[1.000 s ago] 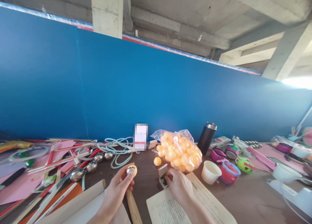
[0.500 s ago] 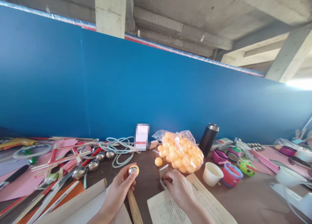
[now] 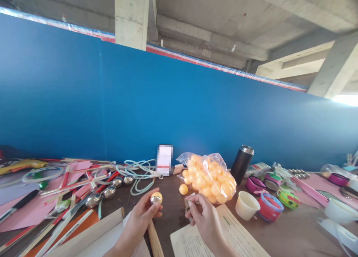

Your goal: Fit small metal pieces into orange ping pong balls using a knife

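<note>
My left hand [image 3: 141, 216] is closed around an orange ball with a shiny silver patch [image 3: 156, 198], held between thumb and fingers. The orange side faces up and the silver shows toward me. My right hand [image 3: 205, 216] pinches a small thin strip [image 3: 187, 203], partly hidden by the fingers, above an open booklet [image 3: 186, 239]. Just beyond that hand lies a loose orange ball [image 3: 183, 189]. Behind it, a clear plastic bag [image 3: 208, 178] is filled with several similar orange balls.
A black bottle [image 3: 242, 163], a cream cup [image 3: 247, 205] and a red-blue cup [image 3: 270, 207] stand to the right. Silver balls [image 3: 109, 191], sticks and pink paper [image 3: 21, 221] crowd the left. A wooden stick [image 3: 154, 240] and an open white box [image 3: 92, 234] lie nearest me.
The ball in my left hand has turned, showing more orange on top and the silver lower down. My right fingers have shifted on the strip. The view has moved slightly.
</note>
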A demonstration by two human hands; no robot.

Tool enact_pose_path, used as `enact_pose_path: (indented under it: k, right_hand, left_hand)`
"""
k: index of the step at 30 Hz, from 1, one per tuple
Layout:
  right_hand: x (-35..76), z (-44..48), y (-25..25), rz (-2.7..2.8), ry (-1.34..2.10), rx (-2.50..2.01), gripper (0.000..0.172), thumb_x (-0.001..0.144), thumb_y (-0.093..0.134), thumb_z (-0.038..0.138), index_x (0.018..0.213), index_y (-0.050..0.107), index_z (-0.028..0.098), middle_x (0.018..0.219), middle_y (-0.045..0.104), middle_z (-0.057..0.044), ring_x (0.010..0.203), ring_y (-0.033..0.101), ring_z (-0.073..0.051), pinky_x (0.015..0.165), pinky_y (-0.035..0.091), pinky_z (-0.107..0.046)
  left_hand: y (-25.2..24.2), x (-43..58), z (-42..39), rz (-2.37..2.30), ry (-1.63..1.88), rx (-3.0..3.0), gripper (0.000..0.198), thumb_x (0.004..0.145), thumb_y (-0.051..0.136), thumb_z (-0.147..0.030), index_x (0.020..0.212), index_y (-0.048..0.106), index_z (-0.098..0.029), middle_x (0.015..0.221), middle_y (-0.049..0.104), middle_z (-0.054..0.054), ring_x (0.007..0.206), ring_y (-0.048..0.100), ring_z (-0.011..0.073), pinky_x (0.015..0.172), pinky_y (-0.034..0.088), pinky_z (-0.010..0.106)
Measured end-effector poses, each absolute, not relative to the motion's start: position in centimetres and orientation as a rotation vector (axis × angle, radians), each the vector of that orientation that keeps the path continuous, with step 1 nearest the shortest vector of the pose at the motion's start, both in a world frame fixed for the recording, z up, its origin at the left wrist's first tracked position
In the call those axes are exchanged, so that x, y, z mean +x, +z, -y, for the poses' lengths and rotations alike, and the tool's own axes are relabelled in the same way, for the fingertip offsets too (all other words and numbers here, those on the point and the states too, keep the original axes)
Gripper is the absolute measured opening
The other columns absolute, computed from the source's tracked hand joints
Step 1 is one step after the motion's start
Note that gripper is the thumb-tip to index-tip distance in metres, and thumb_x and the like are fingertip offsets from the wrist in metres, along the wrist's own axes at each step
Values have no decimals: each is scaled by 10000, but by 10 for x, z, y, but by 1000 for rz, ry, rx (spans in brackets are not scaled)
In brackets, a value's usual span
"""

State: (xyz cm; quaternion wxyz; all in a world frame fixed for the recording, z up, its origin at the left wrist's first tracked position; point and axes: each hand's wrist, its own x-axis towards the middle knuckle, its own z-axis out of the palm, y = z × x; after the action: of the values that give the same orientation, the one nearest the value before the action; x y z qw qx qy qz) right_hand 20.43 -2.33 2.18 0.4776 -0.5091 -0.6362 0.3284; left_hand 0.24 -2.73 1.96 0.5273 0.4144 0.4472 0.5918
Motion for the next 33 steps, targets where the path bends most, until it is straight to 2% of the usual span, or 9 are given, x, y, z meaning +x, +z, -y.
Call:
enact_pose_path:
  k: [3, 8, 14, 20, 24, 29, 33]
  right_hand:
    - [193, 30, 28, 1408, 1041, -1111, 222, 795, 581, 395, 801, 525, 181, 909, 612, -75, 659, 640, -183, 470, 503, -260]
    - [184, 36, 37, 1298, 1227, -1032, 267, 748, 660, 398, 743, 543, 158, 648, 601, -10, 598, 608, -144, 514, 524, -262]
    - [181, 40, 35, 1202, 1437, -985, 268, 762, 665, 378, 796, 589, 124, 646, 630, -21, 583, 598, -108, 538, 512, -228]
    - [177, 45, 36, 1131, 1534, -913, 287, 740, 688, 380, 801, 580, 122, 974, 659, -100, 705, 648, -145, 537, 519, -228]
    - [176, 44, 35, 1096, 1532, -910, 262, 740, 693, 359, 772, 558, 137, 819, 679, -63, 645, 638, -128, 504, 496, -200]
    - [176, 43, 34, 1073, 1546, -873, 244, 746, 694, 353, 761, 566, 146, 673, 625, 2, 579, 581, -85, 536, 502, -199]
    - [175, 44, 32, 1069, 1535, -872, 245, 766, 673, 367, 791, 569, 148, 623, 605, 18, 549, 565, -74, 528, 494, -190]
  left_hand:
    - [20, 4, 26, -1055, 1370, 1058, 642, 644, 687, -453, 1198, 540, -165, 845, 628, 35, 748, 595, 177, 670, 507, 295]
    - [16, 3, 25, -1037, 1309, 1166, 619, 658, 687, -420, 1214, 538, -190, 807, 609, 13, 697, 559, 149, 650, 471, 273]
    - [2, 3, 21, -857, 1234, 1214, 641, 680, 687, -384, 1262, 469, -226, 884, 606, 26, 763, 550, 167, 664, 456, 291]
    - [2, 7, 21, -851, 1247, 1173, 544, 643, 713, -407, 1117, 528, -215, 892, 609, 36, 755, 557, 173, 617, 462, 287]
    - [11, 8, 26, -855, 1191, 1178, 492, 651, 705, -417, 1065, 552, -200, 837, 624, 33, 744, 587, 182, 626, 469, 301]
    - [14, 6, 28, -806, 1128, 1171, 513, 634, 720, -424, 1075, 577, -204, 824, 626, 29, 796, 604, 207, 676, 481, 328]
    - [13, 5, 29, -819, 1092, 1193, 522, 645, 721, -405, 1101, 577, -196, 805, 623, 22, 762, 591, 183, 689, 482, 325]
